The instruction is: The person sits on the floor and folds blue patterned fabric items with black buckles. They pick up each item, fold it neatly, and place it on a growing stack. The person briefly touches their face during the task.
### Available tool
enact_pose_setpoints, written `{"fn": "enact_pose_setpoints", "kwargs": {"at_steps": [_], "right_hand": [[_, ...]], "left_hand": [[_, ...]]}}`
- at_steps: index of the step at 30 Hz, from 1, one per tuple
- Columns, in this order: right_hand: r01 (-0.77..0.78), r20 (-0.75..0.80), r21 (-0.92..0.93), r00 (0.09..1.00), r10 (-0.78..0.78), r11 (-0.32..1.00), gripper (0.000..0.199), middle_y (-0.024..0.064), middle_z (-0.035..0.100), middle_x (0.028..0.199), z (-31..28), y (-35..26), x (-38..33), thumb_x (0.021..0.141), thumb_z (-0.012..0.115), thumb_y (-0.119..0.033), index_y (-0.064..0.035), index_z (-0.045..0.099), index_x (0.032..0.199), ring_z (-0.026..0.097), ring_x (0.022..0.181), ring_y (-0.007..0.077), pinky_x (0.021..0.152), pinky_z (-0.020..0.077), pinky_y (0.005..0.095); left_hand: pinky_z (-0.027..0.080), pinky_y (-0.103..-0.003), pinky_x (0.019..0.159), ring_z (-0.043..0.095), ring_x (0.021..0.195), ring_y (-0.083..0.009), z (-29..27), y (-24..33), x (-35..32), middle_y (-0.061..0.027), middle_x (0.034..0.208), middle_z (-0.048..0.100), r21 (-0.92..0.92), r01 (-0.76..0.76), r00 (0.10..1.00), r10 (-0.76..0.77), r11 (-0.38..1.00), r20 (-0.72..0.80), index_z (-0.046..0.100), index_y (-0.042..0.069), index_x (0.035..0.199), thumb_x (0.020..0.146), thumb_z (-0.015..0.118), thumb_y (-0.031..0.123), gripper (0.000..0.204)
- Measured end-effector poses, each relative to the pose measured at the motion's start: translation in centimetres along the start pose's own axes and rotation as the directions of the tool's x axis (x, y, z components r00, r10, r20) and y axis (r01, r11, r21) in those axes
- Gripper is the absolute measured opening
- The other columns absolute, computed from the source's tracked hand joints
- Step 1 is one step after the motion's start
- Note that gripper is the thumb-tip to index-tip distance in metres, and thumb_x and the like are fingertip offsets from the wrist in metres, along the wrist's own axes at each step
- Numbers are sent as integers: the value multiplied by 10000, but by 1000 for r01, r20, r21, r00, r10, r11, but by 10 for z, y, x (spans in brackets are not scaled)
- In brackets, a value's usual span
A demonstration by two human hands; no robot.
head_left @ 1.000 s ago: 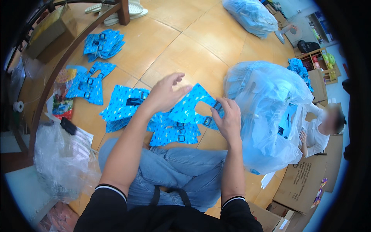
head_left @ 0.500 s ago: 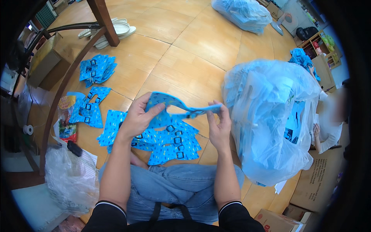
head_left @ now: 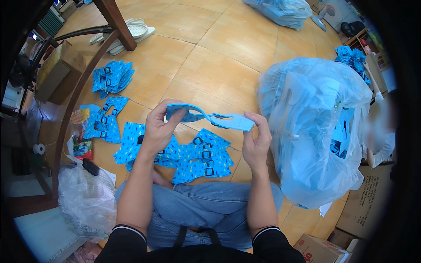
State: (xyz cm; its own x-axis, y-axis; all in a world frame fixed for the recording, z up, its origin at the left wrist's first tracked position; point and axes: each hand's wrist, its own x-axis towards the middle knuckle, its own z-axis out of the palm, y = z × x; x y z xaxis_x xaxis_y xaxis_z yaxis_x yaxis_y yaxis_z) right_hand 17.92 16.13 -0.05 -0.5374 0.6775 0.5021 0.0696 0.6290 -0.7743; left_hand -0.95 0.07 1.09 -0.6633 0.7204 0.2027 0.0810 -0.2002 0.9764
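I hold a flat blue cardboard piece (head_left: 206, 117) up over my lap with both hands. My left hand (head_left: 161, 127) grips its left end, thumb on top. My right hand (head_left: 258, 139) pinches its right end. Below it, on the wooden floor in front of my knees, lies a spread pile of blue patterned card pieces with black buckles (head_left: 193, 155). A large clear plastic bag of blue pieces (head_left: 315, 131) stands just right of my right hand.
Two more stacks of blue pieces (head_left: 112, 78) (head_left: 104, 120) lie at the left near a curved wooden chair frame (head_left: 72, 109). A crumpled clear bag (head_left: 85, 201) sits at lower left. Cardboard boxes (head_left: 364, 206) and another person (head_left: 381, 140) are at the right. Another bag (head_left: 280, 8) lies far off.
My hands left the pile on the floor, lifted one blue piece and now hold it stretched between them at chest height.
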Motion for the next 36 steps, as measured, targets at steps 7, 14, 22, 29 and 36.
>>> {"fn": "enact_pose_setpoints", "kwargs": {"at_steps": [7, 14, 22, 29, 36], "right_hand": [[-149, 424, 308, 906, 4, 940, 208, 155, 654, 1088, -12, -2, 7, 871, 607, -42, 22, 643, 1066, 633, 1024, 266, 907, 479, 325], [-626, 723, 309, 644, 250, 716, 269, 96, 652, 1066, -1, -19, -9, 921, 642, -164, 41, 615, 1093, 610, 1011, 157, 894, 478, 293], [-580, 450, 527, 811, 375, 622, 339, 87, 634, 1055, 28, -15, -20, 926, 652, -180, 27, 548, 1172, 609, 987, 149, 889, 485, 295], [-438, 419, 321, 861, 289, 840, 291, 124, 648, 1075, 24, -18, -21, 894, 669, -137, 20, 585, 1124, 622, 1004, 178, 893, 496, 320], [-552, 430, 413, 819, 379, 724, 243, 124, 681, 990, 27, -25, -20, 908, 641, -125, 30, 604, 1091, 667, 921, 175, 817, 525, 302]], "left_hand": [[494, -260, 752, 618, 850, -127, -4, 0, -2, -57, 881, 643, 122, 71, 997, -71, 990, 1, 642, 0, 951, 845, 643, 29, 110], [455, -357, 794, 597, 856, -272, 19, -3, -3, -108, 863, 628, 500, -139, 987, 81, 855, 136, 644, 16, 866, 749, 682, 61, 131], [491, -353, 824, 631, 915, -262, 53, -12, -17, -132, 969, 653, 366, -129, 981, 173, 922, -91, 655, 20, 998, 819, 721, 120, 215], [534, -249, 725, 661, 820, -116, 53, -20, -23, -84, 895, 693, -132, 212, 976, -204, 968, 71, 645, -1, 969, 881, 703, 123, 164], [533, -237, 702, 657, 784, -100, 52, -18, -21, -76, 837, 698, -119, 269, 962, -263, 956, 66, 649, 0, 953, 879, 708, 126, 157]]}}
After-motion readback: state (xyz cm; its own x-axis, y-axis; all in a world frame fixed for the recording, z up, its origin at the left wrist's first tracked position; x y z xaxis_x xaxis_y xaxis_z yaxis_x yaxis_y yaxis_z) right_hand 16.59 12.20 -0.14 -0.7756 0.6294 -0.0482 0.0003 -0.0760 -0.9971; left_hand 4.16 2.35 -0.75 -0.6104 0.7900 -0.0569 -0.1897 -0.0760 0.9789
